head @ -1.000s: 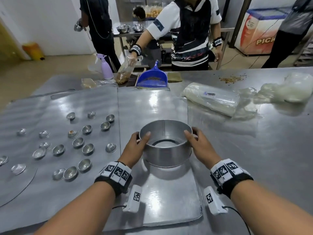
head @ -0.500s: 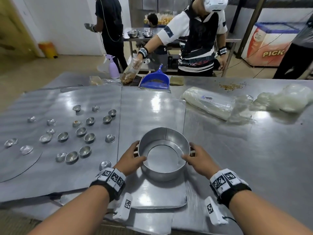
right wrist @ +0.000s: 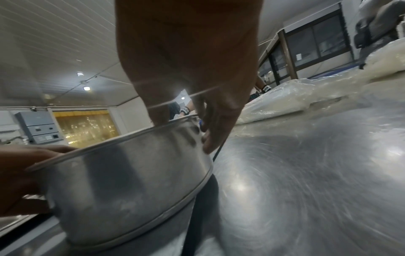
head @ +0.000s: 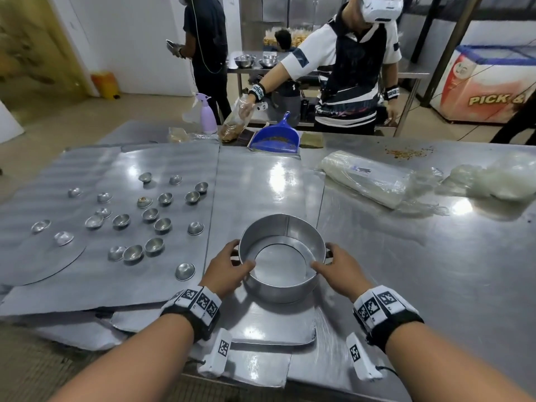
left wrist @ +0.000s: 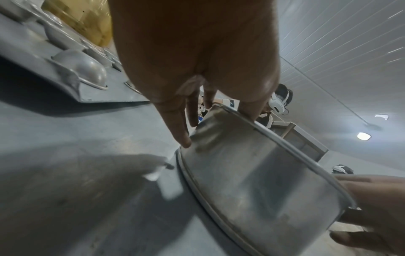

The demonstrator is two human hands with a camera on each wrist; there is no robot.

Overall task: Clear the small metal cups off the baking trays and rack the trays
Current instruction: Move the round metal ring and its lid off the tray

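Note:
Both my hands hold a round metal pan [head: 282,288] over the middle baking tray [head: 261,184], near the table's front edge. My left hand [head: 242,256] grips its left rim, thumb inside and fingers outside. On the right rim my right hand [head: 323,256] grips the same way. The pan is empty; I cannot tell whether it touches the tray. Several small metal cups [head: 150,214] lie scattered on the left baking tray [head: 72,280], some upside down. In the left wrist view my fingers [left wrist: 181,135] lie against the pan's wall [left wrist: 252,181]. The right wrist view shows the pan [right wrist: 131,181] between both hands.
A blue dustpan [head: 275,137], a purple spray bottle [head: 207,114] and a bag of crumbs stand at the far edge. A plastic-wrapped roll [head: 365,177] and loose plastic [head: 499,178] lie at the right. A person in a headset [head: 348,82] works across the table.
The pan has come toward me along the middle tray, with both hands still on its rim. I look more steeply down into it now.

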